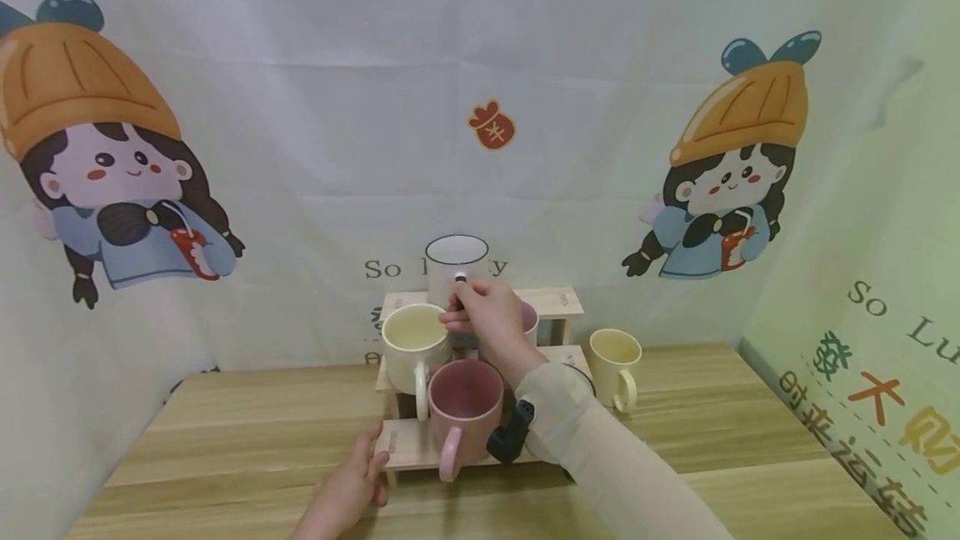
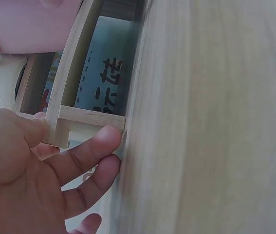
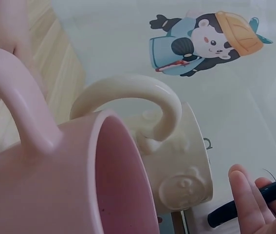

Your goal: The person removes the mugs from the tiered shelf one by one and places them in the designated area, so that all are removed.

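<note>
On the top step of a tiered wooden stand (image 1: 408, 444) is a white mug (image 1: 441, 273) with a black rim. My right hand (image 1: 491, 315) pinches its black handle (image 3: 225, 213) between thumb and fingers. Low at the stand's front left corner, my left hand (image 1: 348, 477) grips the wooden end, its other fingers beside the leg (image 2: 91, 117). A cream mug (image 1: 412, 365) stands on the middle step, and a pink mug (image 1: 465, 419) on the lowest one, handle toward me. Partly hidden behind my right hand is a mauve mug (image 1: 531, 319).
A yellow mug (image 1: 615, 357) stands on the wood-grain table (image 1: 712, 423) right of the stand. My right forearm mostly covers a dark-rimmed item (image 1: 588, 380) there. A printed cloth (image 1: 390, 148) hangs close behind the stand and along both sides.
</note>
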`<state>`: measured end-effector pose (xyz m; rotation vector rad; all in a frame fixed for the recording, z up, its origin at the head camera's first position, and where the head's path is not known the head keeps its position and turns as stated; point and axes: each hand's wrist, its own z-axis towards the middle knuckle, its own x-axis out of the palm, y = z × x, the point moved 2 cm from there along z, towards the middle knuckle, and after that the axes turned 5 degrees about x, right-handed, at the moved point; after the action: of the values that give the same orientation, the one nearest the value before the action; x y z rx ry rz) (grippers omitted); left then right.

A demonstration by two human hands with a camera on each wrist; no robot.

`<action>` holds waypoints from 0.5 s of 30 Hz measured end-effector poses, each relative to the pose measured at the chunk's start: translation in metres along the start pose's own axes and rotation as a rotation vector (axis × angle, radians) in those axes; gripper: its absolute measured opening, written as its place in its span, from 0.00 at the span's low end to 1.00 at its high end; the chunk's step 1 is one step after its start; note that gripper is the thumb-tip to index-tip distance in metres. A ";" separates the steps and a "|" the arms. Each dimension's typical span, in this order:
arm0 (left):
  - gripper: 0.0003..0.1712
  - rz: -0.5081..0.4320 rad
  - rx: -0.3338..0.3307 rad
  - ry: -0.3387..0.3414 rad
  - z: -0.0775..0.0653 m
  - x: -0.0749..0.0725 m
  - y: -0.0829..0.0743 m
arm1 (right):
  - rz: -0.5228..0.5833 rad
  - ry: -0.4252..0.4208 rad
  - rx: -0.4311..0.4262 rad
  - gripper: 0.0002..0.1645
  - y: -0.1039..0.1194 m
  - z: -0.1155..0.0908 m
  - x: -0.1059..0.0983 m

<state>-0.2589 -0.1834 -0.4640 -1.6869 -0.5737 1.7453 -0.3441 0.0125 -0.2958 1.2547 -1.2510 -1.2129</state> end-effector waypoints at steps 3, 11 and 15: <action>0.30 -0.012 0.001 0.003 0.001 0.001 0.001 | 0.009 0.000 0.002 0.15 0.000 0.000 -0.001; 0.31 -0.036 0.010 0.010 0.003 0.002 0.004 | 0.045 -0.013 0.008 0.13 0.003 -0.001 -0.005; 0.31 -0.072 0.010 0.008 0.004 0.003 0.004 | -0.034 -0.035 0.012 0.14 0.006 -0.002 -0.009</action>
<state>-0.2631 -0.1835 -0.4684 -1.6455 -0.6140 1.6869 -0.3421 0.0211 -0.2893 1.2725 -1.2685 -1.2588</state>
